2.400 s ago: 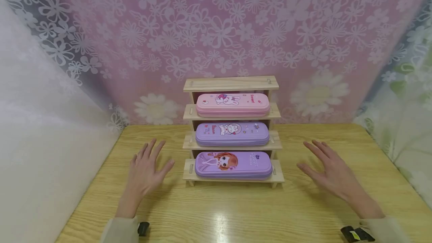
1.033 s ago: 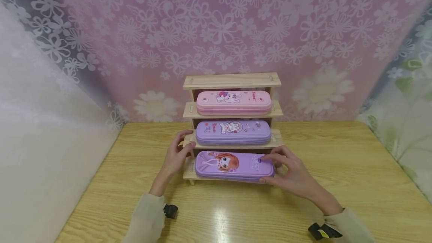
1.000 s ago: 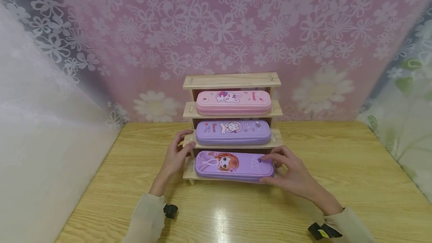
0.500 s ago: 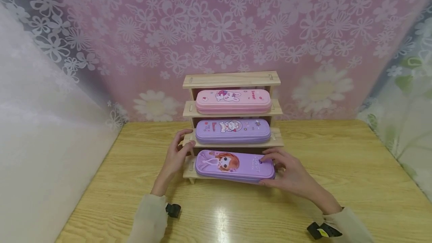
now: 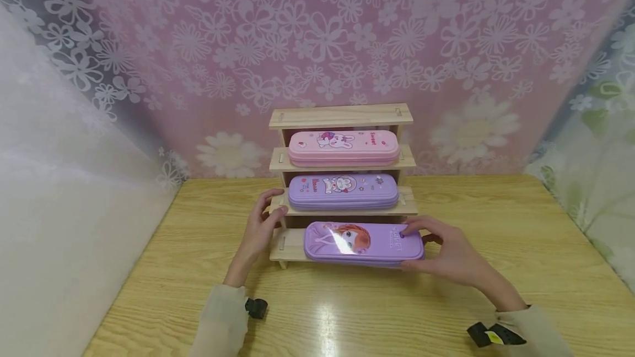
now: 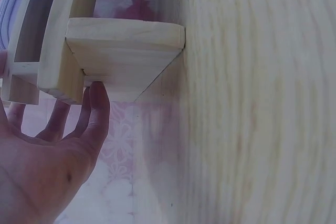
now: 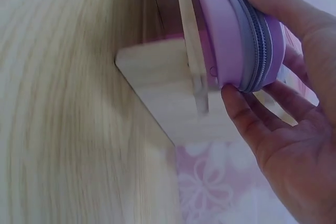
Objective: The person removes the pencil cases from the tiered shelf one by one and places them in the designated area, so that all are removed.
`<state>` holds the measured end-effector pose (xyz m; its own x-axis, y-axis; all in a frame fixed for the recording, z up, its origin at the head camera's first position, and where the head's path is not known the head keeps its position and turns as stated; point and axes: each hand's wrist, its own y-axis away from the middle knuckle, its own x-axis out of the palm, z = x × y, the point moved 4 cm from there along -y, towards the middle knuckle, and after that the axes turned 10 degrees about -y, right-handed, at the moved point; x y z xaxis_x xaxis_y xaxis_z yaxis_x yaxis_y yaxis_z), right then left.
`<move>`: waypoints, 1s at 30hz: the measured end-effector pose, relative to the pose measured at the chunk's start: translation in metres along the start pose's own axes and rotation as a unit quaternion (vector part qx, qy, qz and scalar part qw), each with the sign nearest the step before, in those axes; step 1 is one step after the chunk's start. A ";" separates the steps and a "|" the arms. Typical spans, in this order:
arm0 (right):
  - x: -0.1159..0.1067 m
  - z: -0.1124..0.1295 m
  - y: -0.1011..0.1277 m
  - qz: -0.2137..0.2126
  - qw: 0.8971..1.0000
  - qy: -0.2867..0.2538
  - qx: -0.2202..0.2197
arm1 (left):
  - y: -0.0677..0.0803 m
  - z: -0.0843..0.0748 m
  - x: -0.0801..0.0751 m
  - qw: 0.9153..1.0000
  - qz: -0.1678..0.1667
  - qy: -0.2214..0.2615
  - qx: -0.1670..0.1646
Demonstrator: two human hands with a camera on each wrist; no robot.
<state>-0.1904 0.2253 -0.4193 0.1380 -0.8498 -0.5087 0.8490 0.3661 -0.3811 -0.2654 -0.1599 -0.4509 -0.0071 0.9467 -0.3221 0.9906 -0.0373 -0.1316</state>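
Note:
A purple zip pencil case [image 5: 364, 242] with a red-haired girl printed on its lid is in my right hand [image 5: 448, 252]. Thumb and fingers grip its right end, the zip [image 7: 258, 40] showing between them in the right wrist view. It overlaps the lowest step of a small wooden stepped rack [image 5: 290, 245] and juts past that step's right end. My left hand [image 5: 258, 230] holds the rack's left side at the second step, thumb in front and fingers behind the wood [image 6: 58, 66]. A lilac bunny pencil case [image 5: 342, 191] and a pink one [image 5: 344, 149] lie on the steps above.
The rack's top step [image 5: 340, 117] bears nothing. Everything stands on a wood-grain table [image 5: 198, 269], its back edge close behind the rack against a pink flowered curtain [image 5: 327, 43]. Pale cloth hangs [image 5: 59, 208] along the left side.
Both hands have come in from the sides to the rack and the purple girl case. In the last half second the right hand has moved that case rightward; the left has stayed.

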 end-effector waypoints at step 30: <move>-0.109 -0.027 0.065 -0.025 0.998 -0.033 0.051 | 0.000 0.001 0.000 1.000 0.004 0.000 0.003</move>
<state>-0.1639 0.3519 -0.4098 0.1255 -0.8904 -0.4375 0.9024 0.2857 -0.3226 -0.2654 -0.1601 -0.4516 0.0004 0.9466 -0.3223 0.9899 -0.0461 -0.1340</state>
